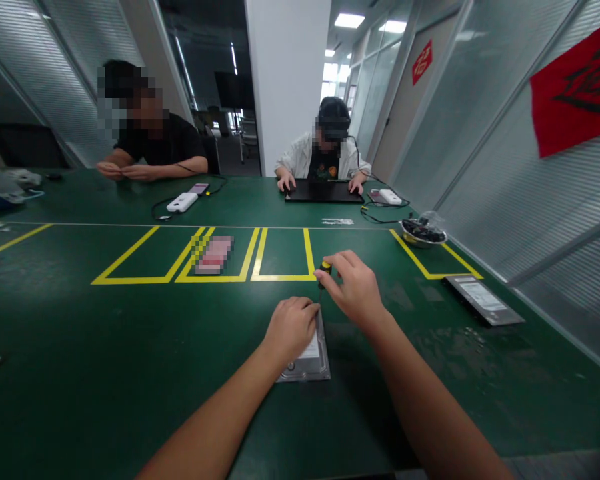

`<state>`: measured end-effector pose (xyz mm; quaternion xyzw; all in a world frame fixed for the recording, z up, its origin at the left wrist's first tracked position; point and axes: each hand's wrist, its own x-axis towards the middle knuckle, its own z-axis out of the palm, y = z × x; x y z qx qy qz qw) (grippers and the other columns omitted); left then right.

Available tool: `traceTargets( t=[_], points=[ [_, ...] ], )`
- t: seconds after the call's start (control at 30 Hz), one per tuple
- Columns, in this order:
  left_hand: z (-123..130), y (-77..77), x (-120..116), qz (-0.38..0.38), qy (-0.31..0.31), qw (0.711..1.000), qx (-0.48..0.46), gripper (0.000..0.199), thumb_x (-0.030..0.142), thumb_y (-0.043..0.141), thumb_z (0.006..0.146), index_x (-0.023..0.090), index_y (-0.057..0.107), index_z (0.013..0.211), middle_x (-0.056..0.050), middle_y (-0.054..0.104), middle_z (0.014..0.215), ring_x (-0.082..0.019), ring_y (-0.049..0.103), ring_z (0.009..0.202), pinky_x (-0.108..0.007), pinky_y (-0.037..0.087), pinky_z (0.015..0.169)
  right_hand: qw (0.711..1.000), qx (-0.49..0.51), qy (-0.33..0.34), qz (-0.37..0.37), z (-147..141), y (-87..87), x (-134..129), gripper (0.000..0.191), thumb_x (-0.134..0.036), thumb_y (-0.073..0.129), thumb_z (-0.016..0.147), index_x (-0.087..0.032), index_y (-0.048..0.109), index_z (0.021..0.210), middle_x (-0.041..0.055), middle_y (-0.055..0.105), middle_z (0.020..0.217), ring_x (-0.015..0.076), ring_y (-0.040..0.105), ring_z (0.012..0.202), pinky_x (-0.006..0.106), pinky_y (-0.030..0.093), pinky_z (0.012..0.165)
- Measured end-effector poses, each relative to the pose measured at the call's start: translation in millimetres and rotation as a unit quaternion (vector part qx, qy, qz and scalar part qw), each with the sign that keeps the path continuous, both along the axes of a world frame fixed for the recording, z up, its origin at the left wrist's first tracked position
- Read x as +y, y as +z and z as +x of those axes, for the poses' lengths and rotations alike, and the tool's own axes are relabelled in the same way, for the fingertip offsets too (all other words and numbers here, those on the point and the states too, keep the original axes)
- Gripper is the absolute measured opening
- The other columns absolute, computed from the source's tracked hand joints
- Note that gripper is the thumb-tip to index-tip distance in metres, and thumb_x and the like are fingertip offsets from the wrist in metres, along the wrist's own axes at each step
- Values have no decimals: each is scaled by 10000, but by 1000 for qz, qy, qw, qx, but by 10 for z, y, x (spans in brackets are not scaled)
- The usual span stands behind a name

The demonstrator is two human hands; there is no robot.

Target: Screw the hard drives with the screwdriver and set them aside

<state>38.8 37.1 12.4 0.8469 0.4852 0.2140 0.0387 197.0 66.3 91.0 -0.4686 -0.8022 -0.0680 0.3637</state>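
Note:
A hard drive lies flat on the green table in front of me, its label partly covered. Across its top rests my left hand, fingers bent together and gripping the drive near its far edge. My right hand pinches a small screwdriver by its black and yellow handle, thumb and fingers closed round it. The screwdriver stands nearly upright, shaft down at the drive's far right corner. My left fingertips are close beside the shaft, and the exact contact of the tip is hard to make out.
At right lies another hard drive, with small loose bits near it. A metal bowl of dark parts stands behind. Yellow tape marks rectangles; one holds a blurred pink item. Across the table, two people sit, one touching a black panel.

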Motion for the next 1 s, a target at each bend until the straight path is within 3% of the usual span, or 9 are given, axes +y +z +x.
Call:
traceTargets(
  t=[0.27,0.47,1.0],
  points=[
    [-18,12,-7,-8,-3,1000,-20,281,199,516,904,220,666,1141,-61,678,1065,-229,595,1004,-375,448,874,990,-104,-78,-52,-23,270,-28,240,-442,554,897,-204,562,864,40,613,826,175,562,740,269,327,607],
    [-66,18,8,-22,-23,999,-37,302,172,507,894,210,661,1152,-58,683,1099,-225,605,1016,-375,459,907,980,-138,-113,-84,-34,350,-52,260,-470,546,895,-212,534,874,29,639,736,167,550,624,278,205,538],
    [-113,-25,3,-25,-34,997,-65,356,127,502,871,203,647,1188,-55,677,1170,-216,606,1094,-387,457,992,982,-131,-71,-120,-13,417,-93,146,-358,583,891,-219,541,879,29,625,812,164,557,716,262,252,569]
  ],
)
